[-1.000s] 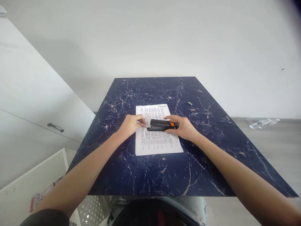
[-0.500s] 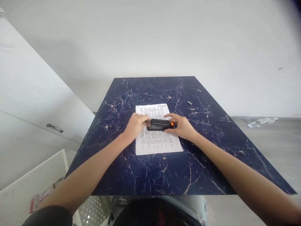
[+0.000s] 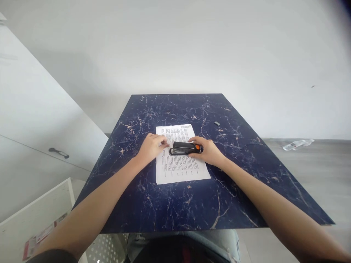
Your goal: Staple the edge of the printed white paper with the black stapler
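Observation:
A black stapler point(image 3: 183, 148) with an orange part at its right end lies across printed white sheets point(image 3: 178, 175) on the dark blue marbled table. My right hand point(image 3: 207, 150) grips the stapler's right end between thumb and fingers. Just left of the stapler's other end, my left hand point(image 3: 152, 147) is over the left edge of the paper. Its thumb and fingertips are pinched together, and whatever may be between them is too small to make out.
A small grey-green piece point(image 3: 217, 123) lies on the table point(image 3: 164, 106) beyond the paper to the right. Clear plastic point(image 3: 298, 144) is on the floor at right. A white cabinet with a dark handle point(image 3: 58, 152) and an open white drawer point(image 3: 41, 202) stand at left.
My left hand has moved left, away from the stapler's left end, leaving a gap. The right hand keeps its grip. The whole view has shifted slightly.

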### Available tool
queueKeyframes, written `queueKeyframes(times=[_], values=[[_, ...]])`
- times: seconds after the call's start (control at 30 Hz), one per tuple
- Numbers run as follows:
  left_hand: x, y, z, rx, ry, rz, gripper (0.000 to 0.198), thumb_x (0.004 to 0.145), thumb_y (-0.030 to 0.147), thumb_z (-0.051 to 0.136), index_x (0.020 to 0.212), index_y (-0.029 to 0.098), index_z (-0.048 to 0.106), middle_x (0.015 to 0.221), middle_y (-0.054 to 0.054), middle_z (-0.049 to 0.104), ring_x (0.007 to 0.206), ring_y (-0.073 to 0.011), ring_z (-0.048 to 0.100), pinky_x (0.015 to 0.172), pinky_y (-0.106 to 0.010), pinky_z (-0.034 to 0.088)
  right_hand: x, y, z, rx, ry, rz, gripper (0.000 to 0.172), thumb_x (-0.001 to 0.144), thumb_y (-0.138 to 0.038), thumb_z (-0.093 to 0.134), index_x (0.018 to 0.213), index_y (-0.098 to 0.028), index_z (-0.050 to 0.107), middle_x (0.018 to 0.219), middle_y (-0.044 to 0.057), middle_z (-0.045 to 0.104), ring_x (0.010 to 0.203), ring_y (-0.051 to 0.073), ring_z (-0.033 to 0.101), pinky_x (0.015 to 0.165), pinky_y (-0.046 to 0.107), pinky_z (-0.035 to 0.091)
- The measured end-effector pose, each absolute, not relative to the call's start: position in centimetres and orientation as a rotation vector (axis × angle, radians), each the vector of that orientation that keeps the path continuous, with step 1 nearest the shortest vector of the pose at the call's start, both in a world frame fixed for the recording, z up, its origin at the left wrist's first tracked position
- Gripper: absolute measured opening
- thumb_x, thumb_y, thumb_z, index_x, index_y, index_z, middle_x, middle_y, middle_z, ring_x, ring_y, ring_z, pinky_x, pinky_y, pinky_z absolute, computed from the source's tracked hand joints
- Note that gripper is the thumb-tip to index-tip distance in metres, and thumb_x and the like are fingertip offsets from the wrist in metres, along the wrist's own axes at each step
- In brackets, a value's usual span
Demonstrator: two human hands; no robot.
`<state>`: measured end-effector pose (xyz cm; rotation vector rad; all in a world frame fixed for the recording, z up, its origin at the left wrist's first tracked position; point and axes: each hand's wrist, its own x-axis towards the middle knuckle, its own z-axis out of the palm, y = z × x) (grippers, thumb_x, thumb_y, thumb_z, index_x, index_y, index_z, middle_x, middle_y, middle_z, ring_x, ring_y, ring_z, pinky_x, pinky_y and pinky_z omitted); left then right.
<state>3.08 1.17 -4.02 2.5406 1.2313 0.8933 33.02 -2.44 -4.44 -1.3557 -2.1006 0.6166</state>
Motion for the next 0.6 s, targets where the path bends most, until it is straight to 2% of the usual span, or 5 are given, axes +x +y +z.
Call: queueKeyframes(times=[0.13,0.23,0.4,0.6], values=[[0.2,2.6,-3.4,2.334,1.393,1.099,0.01,0.091,0.029,0.069,0.086,0.022,0.064,0.086,0.0,0.074,0.081,-0.0176,0.07,0.082,-0.034,0.052,33.8,-2.5,-3.5,-1.255,-2.196,0.567,0.042,0.076,-0.034,0.081,0.115,-0.026,0.066,0.101,0.004,0.073,0.092,0.023,0.068,0.085,0.038,0.051],[-1.2,3.5,-3.7,2.165,1.514,1.143,0.012,0.088,0.031,0.069,0.085,0.022,0.063,0.081,0.0,0.071,0.075,-0.0166,0.068,0.079,-0.031,0.053,35.5,-2.5,-2.1,-1.198,-2.327,0.596,0.039,0.079,-0.03,0.077,0.116,-0.026,0.063,0.101,0.003,0.072,0.088,0.021,0.066,0.081,0.035,0.049],[-1.4,4.2,-4.5,2.13,1.525,0.938,0.013,0.087,0.032,0.068,0.09,0.022,0.061,0.084,-0.001,0.07,0.078,-0.0174,0.067,0.079,-0.031,0.053,39.3,-2.7,0.1,-1.265,-2.627,0.756,0.022,0.083,-0.035,0.072,0.094,-0.022,0.059,0.089,0.003,0.065,0.073,0.017,0.056,0.065,0.032,0.041],[-1.3,4.6,-4.6,2.178,1.513,0.809,0.008,0.089,0.03,0.062,0.092,0.023,0.062,0.086,-0.002,0.07,0.081,-0.0184,0.067,0.078,-0.032,0.051,44.1,-3.0,1.4,-1.415,-2.708,0.872,0.024,0.076,-0.031,0.074,0.086,-0.023,0.054,0.088,0.003,0.062,0.073,0.018,0.053,0.065,0.033,0.038]])
